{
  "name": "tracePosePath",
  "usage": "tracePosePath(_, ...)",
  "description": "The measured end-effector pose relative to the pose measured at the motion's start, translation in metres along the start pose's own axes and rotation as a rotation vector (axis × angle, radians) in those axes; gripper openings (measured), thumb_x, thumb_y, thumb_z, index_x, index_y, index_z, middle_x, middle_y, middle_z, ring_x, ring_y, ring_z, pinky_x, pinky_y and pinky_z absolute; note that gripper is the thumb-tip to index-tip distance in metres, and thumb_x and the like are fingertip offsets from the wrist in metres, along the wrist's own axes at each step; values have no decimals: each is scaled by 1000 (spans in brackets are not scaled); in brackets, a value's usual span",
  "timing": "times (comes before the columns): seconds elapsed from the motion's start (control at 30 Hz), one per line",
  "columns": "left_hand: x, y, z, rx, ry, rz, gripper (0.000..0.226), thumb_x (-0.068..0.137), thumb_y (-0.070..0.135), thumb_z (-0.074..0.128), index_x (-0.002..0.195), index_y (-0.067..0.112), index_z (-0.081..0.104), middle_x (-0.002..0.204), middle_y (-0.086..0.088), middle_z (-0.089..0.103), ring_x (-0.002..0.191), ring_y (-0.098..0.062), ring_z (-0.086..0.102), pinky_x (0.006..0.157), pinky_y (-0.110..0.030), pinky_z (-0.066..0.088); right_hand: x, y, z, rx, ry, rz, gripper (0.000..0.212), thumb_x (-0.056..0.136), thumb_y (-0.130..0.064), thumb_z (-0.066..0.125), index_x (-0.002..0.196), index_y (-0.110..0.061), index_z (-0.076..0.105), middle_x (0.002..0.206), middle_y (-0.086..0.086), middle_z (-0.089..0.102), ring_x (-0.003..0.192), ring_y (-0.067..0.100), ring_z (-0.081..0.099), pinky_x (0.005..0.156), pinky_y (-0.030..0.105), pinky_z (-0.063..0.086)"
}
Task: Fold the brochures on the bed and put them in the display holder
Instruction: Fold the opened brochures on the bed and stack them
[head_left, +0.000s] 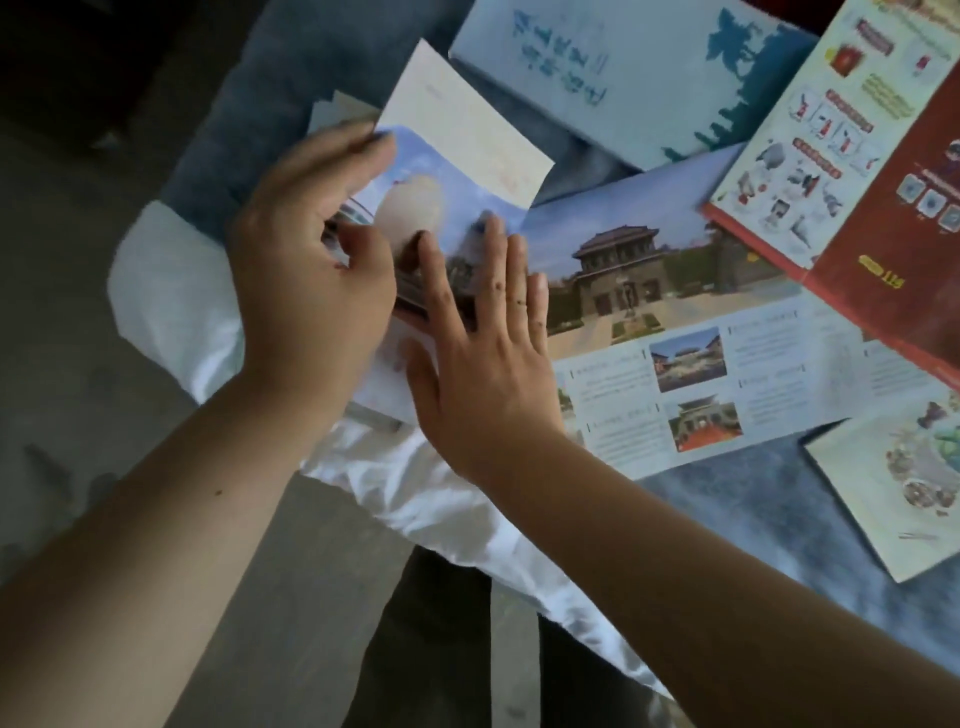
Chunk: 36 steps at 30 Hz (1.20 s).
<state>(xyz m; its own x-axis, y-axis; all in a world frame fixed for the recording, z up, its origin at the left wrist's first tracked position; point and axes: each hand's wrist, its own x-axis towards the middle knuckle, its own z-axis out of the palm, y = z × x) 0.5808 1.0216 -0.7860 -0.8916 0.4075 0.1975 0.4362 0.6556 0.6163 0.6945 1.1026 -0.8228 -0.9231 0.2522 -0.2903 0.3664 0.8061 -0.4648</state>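
Right hand (483, 364) lies flat on the brochure (675, 322), fingers straight, while left hand (311, 270) fingers grip its folded-over panel.

Dim, soft daylight; motion blur throughout; wide-angle bending at edges.

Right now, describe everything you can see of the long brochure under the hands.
The long brochure is printed paper lying mostly flat on the blue blanket. It shows a big photo of a tiered-roof building under blue sky, with small photos and text blocks below. Its left end is lifted and bent over, blurred. The left hand holds that raised panel between fingers and thumb; the right hand presses flat beside the crease. A red brochure overlaps its upper right corner.
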Motion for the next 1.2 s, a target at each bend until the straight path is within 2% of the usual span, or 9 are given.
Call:
tracePosePath(0.17,2,-32,-12,31,-1,-37,47,89,-7,47,129,2,69,135,-3,63,128,-20,62,103,-13,46,18,-23,12,-61,-52,-27,75,103,-42,37,165,-22,-2,167,23,-19,155,38,-20,126,48,-11)
tracePosePath(0.33,2,-54,-10,56,-35,-101,49,89,-7,47,133,2,66,139,-9,62,131,-24,59,109,-30,49,18,-27,17,-104,-54,-51,72,106,-47,29,165,-18,1,168,23,-15,156,38,-17,127,48,-8)
tracePosePath(0.5,0,-55,-4,45,-63,-161,52,89,-9,46,137,2,63,144,-9,59,132,-27,57,104,-24,47,17,2,12,-132,43,129,76,107,-54,24,164,-10,0,170,18,-7,158,33,-9,127,44,-9)
tracePosePath(0.63,-2,-57,-1,40,-77,-164,51,92,-6,45,139,3,60,147,-9,57,132,-31,55,104,-35,50,14,35,3,-200,67,212,78,106,-56,21,163,-7,0,171,13,-4,158,27,-7,128,43,-6)
tracePosePath(0.73,-4,-60,1,76,-99,-173,52,92,-4,46,141,5,59,149,-9,54,131,-34,53,105,-24,42,13,42,-2,-219,119,242,78,106,-56,21,163,-6,4,171,15,-2,158,29,-4,128,47,-4)
tracePosePath(0.8,-6,-61,3,119,-121,-158,51,92,-4,47,141,5,60,150,-9,53,128,-38,51,102,-24,37,15,36,-2,-210,126,241,78,106,-57,20,164,-7,2,171,18,-4,158,33,-6,127,50,-5)
tracePosePath(0.97,-12,-64,1,228,-199,-52,42,99,8,51,139,10,62,152,-10,49,131,-37,48,108,-41,39,16,-7,8,-168,65,93,77,106,-56,23,164,-12,-1,170,19,-10,157,35,-11,126,49,-10)
tracePosePath(1.1,-15,-66,-5,476,-338,110,42,110,31,40,147,17,53,162,-10,37,146,-36,37,107,-48,35,15,-38,18,-94,3,25,74,108,-46,30,164,-13,-4,170,17,-12,157,32,-15,127,44,-11)
tracePosePath(1.2,-19,-67,-8,533,-428,153,48,111,36,37,153,15,45,168,-6,28,154,-32,26,109,-47,33,18,-49,24,-113,-54,14,74,104,-34,31,163,-8,-8,169,16,-16,155,29,-21,126,42,-13)
